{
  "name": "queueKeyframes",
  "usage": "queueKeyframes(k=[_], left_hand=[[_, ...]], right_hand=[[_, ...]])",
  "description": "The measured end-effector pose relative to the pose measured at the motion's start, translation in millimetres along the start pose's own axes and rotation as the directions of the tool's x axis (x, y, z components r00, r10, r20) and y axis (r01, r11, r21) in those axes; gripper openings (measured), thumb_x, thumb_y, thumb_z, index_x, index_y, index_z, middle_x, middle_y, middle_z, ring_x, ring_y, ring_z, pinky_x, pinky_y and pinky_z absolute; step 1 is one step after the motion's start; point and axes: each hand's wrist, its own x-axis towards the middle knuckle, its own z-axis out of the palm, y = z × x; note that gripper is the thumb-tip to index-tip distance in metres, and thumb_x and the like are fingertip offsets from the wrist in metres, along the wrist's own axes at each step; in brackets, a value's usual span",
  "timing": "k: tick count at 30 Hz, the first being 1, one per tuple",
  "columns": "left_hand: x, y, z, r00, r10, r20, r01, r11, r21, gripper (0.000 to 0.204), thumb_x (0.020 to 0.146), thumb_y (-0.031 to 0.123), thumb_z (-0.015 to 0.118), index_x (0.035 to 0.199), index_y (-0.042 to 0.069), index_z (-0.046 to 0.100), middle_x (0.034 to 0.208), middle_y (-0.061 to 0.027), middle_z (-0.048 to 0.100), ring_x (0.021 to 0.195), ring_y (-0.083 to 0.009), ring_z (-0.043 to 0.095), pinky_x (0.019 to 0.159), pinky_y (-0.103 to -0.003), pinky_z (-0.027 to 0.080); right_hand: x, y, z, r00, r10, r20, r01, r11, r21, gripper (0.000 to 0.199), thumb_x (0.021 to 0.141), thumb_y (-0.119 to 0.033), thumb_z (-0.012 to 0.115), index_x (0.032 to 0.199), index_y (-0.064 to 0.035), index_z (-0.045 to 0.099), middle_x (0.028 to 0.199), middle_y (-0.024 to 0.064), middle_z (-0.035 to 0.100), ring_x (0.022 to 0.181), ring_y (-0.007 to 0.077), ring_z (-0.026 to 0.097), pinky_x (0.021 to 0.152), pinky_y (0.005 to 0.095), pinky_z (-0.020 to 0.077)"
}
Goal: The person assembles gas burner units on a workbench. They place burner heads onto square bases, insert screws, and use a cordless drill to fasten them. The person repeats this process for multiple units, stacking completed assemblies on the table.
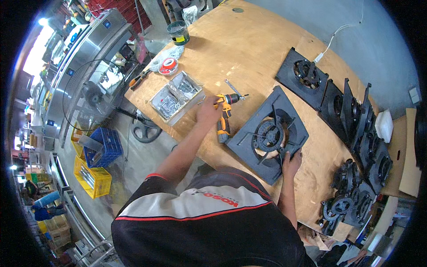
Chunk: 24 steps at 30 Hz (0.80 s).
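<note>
A yellow-and-black cordless drill [225, 116] is on the wooden table, its chuck turned to the right. My left hand [210, 112] is at the drill's rear end, fingers curled against its body; the fingertips are partly hidden. In front of me a square black gas stove plate [249, 140] with a round burner in its middle lies at an angle. My right hand [291, 164] grips its near right edge, thumb on top. Left of the drill stands a divided box [177, 116] full of loose screws. A small metal bar [231, 86] lies beyond the drill.
More black stove plates [304, 75] line the right side, several leaning together, with loose burner parts [342, 204] nearer me. Red tape [169, 65], pliers [139, 79] and a dark tub [179, 33] sit at the far left. A floor fan [94, 94] and crates [92, 178] stand off the table.
</note>
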Motion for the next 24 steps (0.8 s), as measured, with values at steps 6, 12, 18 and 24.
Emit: queueKeyframes(k=[6,12,18,24], left_hand=[[19,-60,-22,0.996,0.087,0.023,-0.090,0.970,0.224,0.033,0.089,0.026,0.058,0.112,0.002,0.061,0.096,-0.0214,0.069,0.090,-0.0379,0.067,0.080,-0.048,0.053],[39,-89,0,0.979,0.023,0.200,-0.097,0.924,0.369,0.022,0.088,0.016,0.054,0.103,0.001,0.061,0.086,-0.0233,0.070,0.081,-0.0392,0.069,0.074,-0.049,0.055],[50,-98,26,0.978,-0.034,0.204,-0.046,0.927,0.371,0.020,0.086,0.011,0.054,0.099,0.000,0.065,0.088,-0.0222,0.071,0.085,-0.0355,0.071,0.072,-0.044,0.058],[47,-138,36,0.880,0.350,0.322,-0.452,0.826,0.336,0.015,0.083,0.012,0.057,0.083,0.004,0.070,0.087,-0.0161,0.070,0.077,-0.0321,0.069,0.071,-0.044,0.056]], right_hand=[[1,-10,-11,0.995,0.070,-0.076,-0.063,0.994,0.094,0.067,0.089,-0.028,0.064,0.140,0.0082,0.041,0.136,0.0311,0.048,0.129,0.0430,0.045,0.111,0.0444,0.0341],[-3,-38,-21,0.953,0.192,-0.232,-0.167,0.978,0.124,0.060,0.087,-0.018,0.066,0.138,0.0043,0.046,0.139,0.0244,0.048,0.132,0.0384,0.044,0.111,0.0430,0.0332],[-15,-63,-19,0.959,0.176,-0.224,-0.137,0.975,0.177,0.056,0.085,-0.014,0.066,0.135,0.0042,0.049,0.137,0.0243,0.049,0.129,0.0388,0.045,0.111,0.0438,0.0338],[-6,-79,-19,0.975,0.026,-0.221,0.019,0.980,0.199,0.054,0.087,-0.017,0.067,0.134,0.0043,0.050,0.134,0.0258,0.052,0.126,0.0401,0.047,0.110,0.0456,0.0341]])
